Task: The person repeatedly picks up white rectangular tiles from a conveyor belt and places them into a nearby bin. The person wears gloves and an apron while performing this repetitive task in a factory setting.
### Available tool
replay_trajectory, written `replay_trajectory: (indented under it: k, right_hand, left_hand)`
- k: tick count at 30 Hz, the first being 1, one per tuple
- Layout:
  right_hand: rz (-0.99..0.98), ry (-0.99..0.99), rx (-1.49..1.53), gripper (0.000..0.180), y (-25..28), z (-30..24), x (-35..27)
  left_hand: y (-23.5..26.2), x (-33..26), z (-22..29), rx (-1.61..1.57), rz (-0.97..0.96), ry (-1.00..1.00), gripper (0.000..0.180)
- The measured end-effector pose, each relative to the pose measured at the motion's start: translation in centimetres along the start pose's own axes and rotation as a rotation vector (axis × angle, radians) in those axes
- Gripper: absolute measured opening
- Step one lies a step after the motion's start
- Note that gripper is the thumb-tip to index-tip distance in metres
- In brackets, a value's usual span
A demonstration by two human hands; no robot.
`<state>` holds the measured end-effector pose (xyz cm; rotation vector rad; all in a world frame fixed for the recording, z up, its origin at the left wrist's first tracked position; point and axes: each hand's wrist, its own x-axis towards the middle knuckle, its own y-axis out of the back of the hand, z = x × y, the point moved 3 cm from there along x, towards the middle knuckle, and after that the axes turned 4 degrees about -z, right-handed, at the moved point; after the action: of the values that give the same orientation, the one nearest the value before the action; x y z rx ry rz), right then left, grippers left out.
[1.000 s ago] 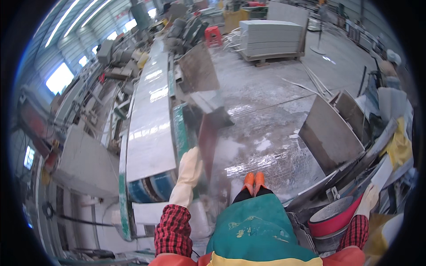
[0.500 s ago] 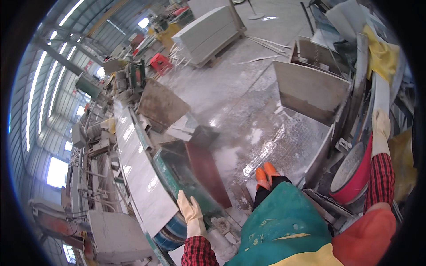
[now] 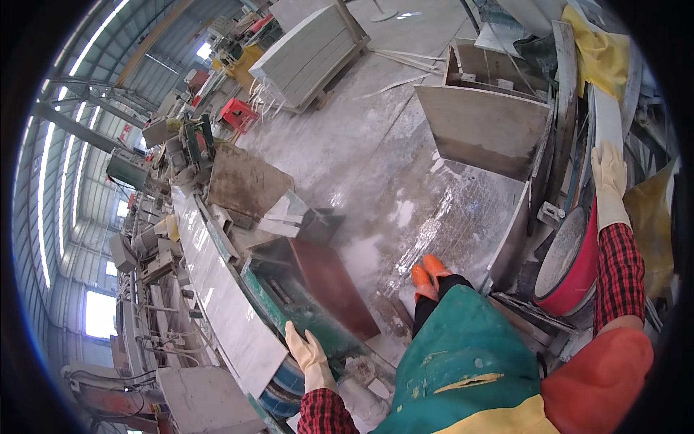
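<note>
My left hand (image 3: pixel 309 356), in a cream rubber glove, has its fingers apart and holds nothing. It hovers beside the near end of a long white stone slab (image 3: pixel 231 307), by a green metal trough (image 3: pixel 264 296); whether it touches either I cannot tell. On the right, my right hand (image 3: pixel 609 177), gloved alike, lies with fingers stretched out on the near part of a narrow white strip (image 3: pixel 607 119). A round drum with a red rim (image 3: pixel 584 264) stands just below that hand. A yellow cloth (image 3: pixel 598 54) hangs past the strip's far end.
Wet floor (image 3: pixel 376 181) stretches ahead of my orange boots (image 3: pixel 426 278). Upright grey-brown boards (image 3: pixel 484 134) stand at the right. A reddish-brown panel (image 3: pixel 332 282) leans by the trough. Far off are stacked pale slabs (image 3: pixel 303 61) and a red stool (image 3: pixel 237 116). Machinery (image 3: pixel 152 246) lines the left.
The view has turned slightly, so the floor, boards and stacked slabs sit further left and higher. Both hands stay at much the same places beside the slab and on the strip.
</note>
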<state>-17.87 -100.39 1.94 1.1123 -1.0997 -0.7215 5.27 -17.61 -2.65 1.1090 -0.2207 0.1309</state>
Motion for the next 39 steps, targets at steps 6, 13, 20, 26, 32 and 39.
replay_trajectory:
  k: [6,13,20,26,32,39]
  right_hand:
    - [-0.044,-0.026,-0.020,0.056,-0.1,0.1,-0.4]
    - [-0.088,-0.020,-0.003,0.057,0.4,0.0,-1.1]
    - [-0.103,-0.020,-0.001,0.056,2.3,-0.8,-2.4]
    - [0.003,0.012,0.021,0.051,1.1,0.0,-2.7]
    - [-0.005,0.023,0.046,0.050,2.0,-0.5,-3.7]
    - [0.041,0.055,0.026,0.051,0.3,0.6,-3.7]
  left_hand:
    - [0.2,-0.2,0.5,-0.027,0.012,-0.017,0.053]
    - [0.2,0.0,0.4,0.015,0.000,-0.005,0.053]
    - [0.8,-0.1,1.6,-0.051,-0.018,0.051,0.055]
    - [0.6,0.0,0.5,0.012,-0.014,0.026,0.057]
    - [0.9,-0.1,1.0,-0.005,-0.010,0.036,0.055]
    - [0.5,0.1,0.6,0.024,-0.015,0.050,0.058]
